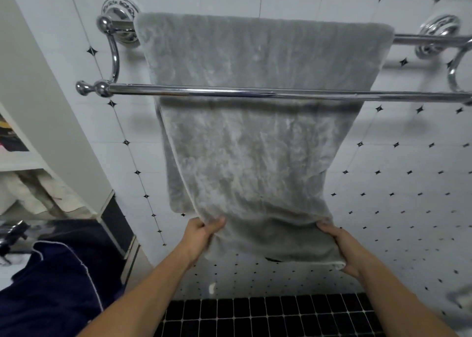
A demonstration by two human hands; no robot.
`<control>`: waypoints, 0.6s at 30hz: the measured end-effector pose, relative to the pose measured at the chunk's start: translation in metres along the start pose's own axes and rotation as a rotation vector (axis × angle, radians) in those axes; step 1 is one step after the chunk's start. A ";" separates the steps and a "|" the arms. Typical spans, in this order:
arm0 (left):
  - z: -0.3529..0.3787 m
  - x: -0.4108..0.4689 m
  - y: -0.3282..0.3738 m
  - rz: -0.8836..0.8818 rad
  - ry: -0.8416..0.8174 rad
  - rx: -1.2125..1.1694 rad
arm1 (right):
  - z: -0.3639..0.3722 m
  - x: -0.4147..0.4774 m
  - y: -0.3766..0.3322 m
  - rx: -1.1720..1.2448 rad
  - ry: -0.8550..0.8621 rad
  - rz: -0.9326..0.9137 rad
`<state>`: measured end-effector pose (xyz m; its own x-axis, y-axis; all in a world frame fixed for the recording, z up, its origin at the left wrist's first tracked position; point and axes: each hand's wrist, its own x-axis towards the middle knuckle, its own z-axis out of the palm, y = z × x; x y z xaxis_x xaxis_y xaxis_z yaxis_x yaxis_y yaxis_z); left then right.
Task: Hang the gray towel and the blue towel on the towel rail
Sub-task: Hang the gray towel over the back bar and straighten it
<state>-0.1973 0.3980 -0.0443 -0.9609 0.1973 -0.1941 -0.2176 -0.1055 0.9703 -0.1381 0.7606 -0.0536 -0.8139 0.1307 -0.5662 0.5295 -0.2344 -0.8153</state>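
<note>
The gray towel (255, 157) is draped over the rear bar of the chrome double towel rail (178, 90) and hangs down behind the front bar. My left hand (204, 232) pinches its lower left corner. My right hand (342, 247) grips the lower right corner, fingers under the hem. The blue towel (56, 280), dark navy with a pale edge, lies crumpled on a surface at the lower left, away from both hands.
A white tiled wall (408, 183) with small black diamonds is behind the rail. A white shelf unit (38, 132) with folded items stands at the left. Black floor tiles (268, 316) show below. A dark tap-like object (12, 234) sits at the far left.
</note>
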 end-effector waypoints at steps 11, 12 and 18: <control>-0.006 -0.028 -0.019 -0.204 -0.101 0.219 | -0.001 -0.022 0.027 -0.186 -0.022 -0.005; -0.012 -0.031 -0.017 -0.206 -0.119 0.227 | 0.001 -0.026 0.032 -0.202 0.015 -0.010; -0.046 -0.057 -0.017 -0.185 -0.087 0.157 | 0.042 -0.053 0.069 0.106 0.234 -0.040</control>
<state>-0.1463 0.3435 -0.0565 -0.8872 0.2833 -0.3643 -0.3531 0.0915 0.9311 -0.0680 0.6969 -0.0749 -0.7496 0.3579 -0.5568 0.4605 -0.3223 -0.8271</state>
